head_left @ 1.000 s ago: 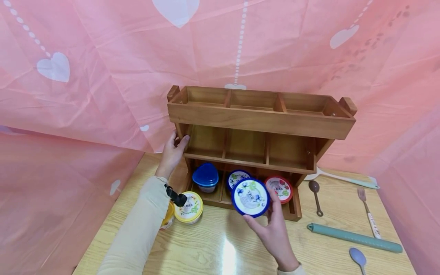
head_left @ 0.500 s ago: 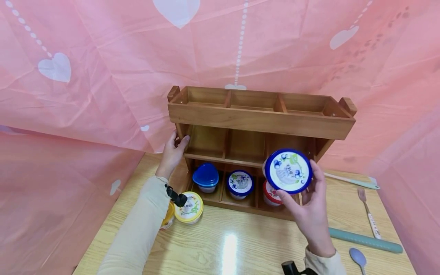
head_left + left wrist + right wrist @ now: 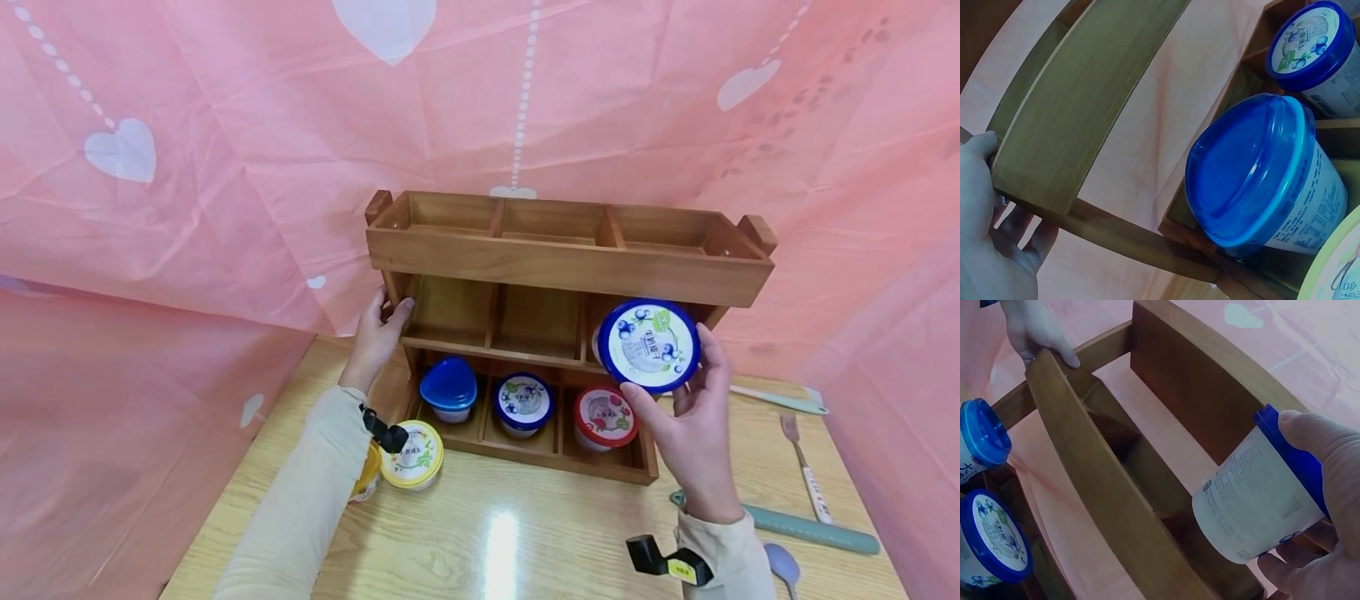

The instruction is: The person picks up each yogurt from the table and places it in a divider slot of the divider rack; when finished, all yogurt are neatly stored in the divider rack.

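My right hand [image 3: 686, 417] grips a white tub with a blue blueberry lid [image 3: 648, 345] [image 3: 1260, 503], tilted lid toward me, at the mouth of the right compartment of the middle tier of a wooden three-tier rack [image 3: 562, 262]. My left hand [image 3: 375, 333] [image 3: 988, 250] holds the rack's left upright [image 3: 1066, 125]. The bottom tier holds a plain blue-lidded tub [image 3: 448, 387] [image 3: 1260, 175], a blueberry-lidded tub [image 3: 523, 402] [image 3: 1313, 44] and a red-lidded tub [image 3: 604, 415]. A yellow-lidded tub [image 3: 412, 452] stands on the table by my left forearm.
The wooden table [image 3: 487, 533] is ringed by a pink heart-print curtain [image 3: 225, 150]. Right of the rack lie a white spatula [image 3: 780, 400], a fork [image 3: 802, 467], a teal rolling pin [image 3: 810, 529] and a lilac spoon [image 3: 783, 565]. The top tier's compartments look bare.
My right hand has lifted the blueberry tub from in front of the bottom tier up and rightward to the middle tier's right compartment. The left hand has stayed on the upright.
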### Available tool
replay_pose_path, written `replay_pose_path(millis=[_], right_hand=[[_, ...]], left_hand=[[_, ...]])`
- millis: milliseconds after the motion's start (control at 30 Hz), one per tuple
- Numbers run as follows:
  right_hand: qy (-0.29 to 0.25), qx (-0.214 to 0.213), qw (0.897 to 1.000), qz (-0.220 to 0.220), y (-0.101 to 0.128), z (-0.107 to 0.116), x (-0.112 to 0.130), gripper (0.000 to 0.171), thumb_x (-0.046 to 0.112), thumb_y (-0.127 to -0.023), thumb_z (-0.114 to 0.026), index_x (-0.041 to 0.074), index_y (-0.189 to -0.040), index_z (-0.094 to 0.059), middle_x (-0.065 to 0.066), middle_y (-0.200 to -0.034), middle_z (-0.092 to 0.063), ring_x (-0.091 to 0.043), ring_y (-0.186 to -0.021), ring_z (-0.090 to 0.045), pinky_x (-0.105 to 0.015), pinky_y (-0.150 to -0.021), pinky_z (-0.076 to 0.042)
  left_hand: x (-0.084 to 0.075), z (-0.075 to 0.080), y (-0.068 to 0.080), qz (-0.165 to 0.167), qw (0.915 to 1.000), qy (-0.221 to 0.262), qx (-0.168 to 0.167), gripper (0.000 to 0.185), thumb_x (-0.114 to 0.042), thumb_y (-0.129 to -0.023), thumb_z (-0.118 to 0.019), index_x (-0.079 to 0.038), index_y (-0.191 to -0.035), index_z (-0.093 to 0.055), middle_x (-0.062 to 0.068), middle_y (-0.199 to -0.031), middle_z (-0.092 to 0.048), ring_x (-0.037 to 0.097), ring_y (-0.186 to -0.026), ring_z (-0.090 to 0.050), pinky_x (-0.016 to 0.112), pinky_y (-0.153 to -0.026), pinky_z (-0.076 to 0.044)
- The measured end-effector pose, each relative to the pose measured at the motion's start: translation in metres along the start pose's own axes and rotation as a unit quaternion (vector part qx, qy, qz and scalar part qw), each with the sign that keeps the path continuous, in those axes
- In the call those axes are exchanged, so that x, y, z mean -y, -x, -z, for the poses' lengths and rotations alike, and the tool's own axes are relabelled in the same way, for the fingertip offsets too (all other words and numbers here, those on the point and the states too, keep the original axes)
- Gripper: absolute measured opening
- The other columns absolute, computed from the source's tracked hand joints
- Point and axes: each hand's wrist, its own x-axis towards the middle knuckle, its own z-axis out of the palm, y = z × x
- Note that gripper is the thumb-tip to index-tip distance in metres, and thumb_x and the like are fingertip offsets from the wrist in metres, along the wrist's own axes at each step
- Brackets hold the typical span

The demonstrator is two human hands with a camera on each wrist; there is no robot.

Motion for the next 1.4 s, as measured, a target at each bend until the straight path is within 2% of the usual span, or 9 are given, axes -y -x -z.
replay_pose_path(millis=[333, 667, 767, 1000, 1167, 1400], right_hand=[[0.048, -0.003, 0.999, -0.017, -0.020, 0.001, -0.019, 0.095, -0.001, -0.082, -0.076, 0.029, -0.152, -0.019, -0.001, -0.151, -0.028, -0.020, -0.138, -0.035, -0.016, -0.110, -0.034], [0.076, -0.002, 0.997, -0.013, -0.039, -0.001, -0.035, 0.096, 0.002, -0.081, -0.078, 0.029, -0.152, -0.019, 0.000, -0.149, -0.033, -0.014, -0.130, -0.039, -0.012, -0.106, -0.038], [0.093, 0.002, 0.995, -0.023, -0.041, -0.001, -0.039, 0.097, 0.006, -0.082, -0.079, 0.028, -0.153, -0.017, 0.000, -0.151, -0.031, -0.017, -0.135, -0.038, -0.017, -0.111, -0.036], [0.134, 0.008, 0.990, -0.031, -0.046, -0.004, -0.043, 0.097, 0.014, -0.083, -0.079, 0.028, -0.154, -0.015, -0.004, -0.154, -0.031, -0.026, -0.142, -0.035, -0.041, -0.117, -0.031], [0.155, 0.009, 0.987, -0.035, -0.049, -0.005, -0.042, 0.095, 0.017, -0.085, -0.078, 0.028, -0.155, -0.014, -0.007, -0.155, -0.031, -0.028, -0.144, -0.035, -0.044, -0.117, -0.031], [0.142, 0.022, 0.989, -0.035, -0.051, -0.003, -0.042, 0.096, 0.015, -0.086, -0.076, 0.028, -0.156, -0.010, -0.006, -0.156, -0.026, -0.029, -0.145, -0.032, -0.043, -0.117, -0.030]], left_hand=[[0.002, 0.000, 0.001, -0.001, 1.0000, -0.005, -0.004, 0.052, -0.036, -0.101, -0.055, -0.021, -0.149, -0.039, 0.011, -0.147, -0.048, 0.033, -0.131, -0.052, 0.049, -0.109, -0.044], [0.003, 0.000, -0.003, 0.013, 0.9998, 0.009, 0.009, 0.053, -0.027, -0.102, -0.054, -0.017, -0.150, -0.037, 0.017, -0.149, -0.045, 0.038, -0.133, -0.048, 0.052, -0.111, -0.040], [0.004, 0.000, -0.002, 0.010, 0.9999, 0.008, 0.005, 0.052, -0.031, -0.101, -0.055, -0.020, -0.150, -0.038, 0.015, -0.147, -0.047, 0.036, -0.132, -0.050, 0.051, -0.110, -0.042], [0.004, -0.002, -0.001, -0.005, 1.0000, -0.005, -0.003, 0.053, -0.034, -0.101, -0.055, -0.021, -0.149, -0.039, 0.013, -0.146, -0.049, 0.034, -0.129, -0.053, 0.050, -0.109, -0.044], [0.003, -0.001, -0.001, -0.010, 0.9999, -0.004, -0.006, 0.052, -0.034, -0.101, -0.056, -0.020, -0.148, -0.039, 0.013, -0.145, -0.049, 0.035, -0.129, -0.053, 0.050, -0.107, -0.045], [0.006, -0.001, -0.004, -0.023, 0.9997, 0.007, -0.008, 0.051, -0.030, -0.100, -0.057, -0.017, -0.147, -0.041, 0.016, -0.142, -0.052, 0.035, -0.128, -0.054, 0.050, -0.107, -0.045]])
